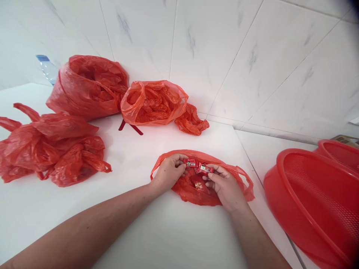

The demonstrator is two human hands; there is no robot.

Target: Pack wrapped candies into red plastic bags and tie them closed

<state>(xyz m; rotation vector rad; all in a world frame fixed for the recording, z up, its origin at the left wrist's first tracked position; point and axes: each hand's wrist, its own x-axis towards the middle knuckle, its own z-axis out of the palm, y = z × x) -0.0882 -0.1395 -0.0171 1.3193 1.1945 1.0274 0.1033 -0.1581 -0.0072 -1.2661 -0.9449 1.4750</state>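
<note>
A small red plastic bag (196, 194) lies flat on the white table (157, 239) in front of me. My left hand (168, 172) pinches one end of a red wrapped candy (196, 165) over the bag's mouth. My right hand (223, 185) grips the other end of the same candy, fingers curled. A small red packet with gold print (198, 184) rests inside the bag between my hands.
Two open red bags (89, 87) (153, 102) stand at the back against the tiled wall. Several crumpled red bags (50, 149) lie at the left. A clear water bottle (46, 68) is behind them. Red plastic basins (314, 201) sit at the right edge.
</note>
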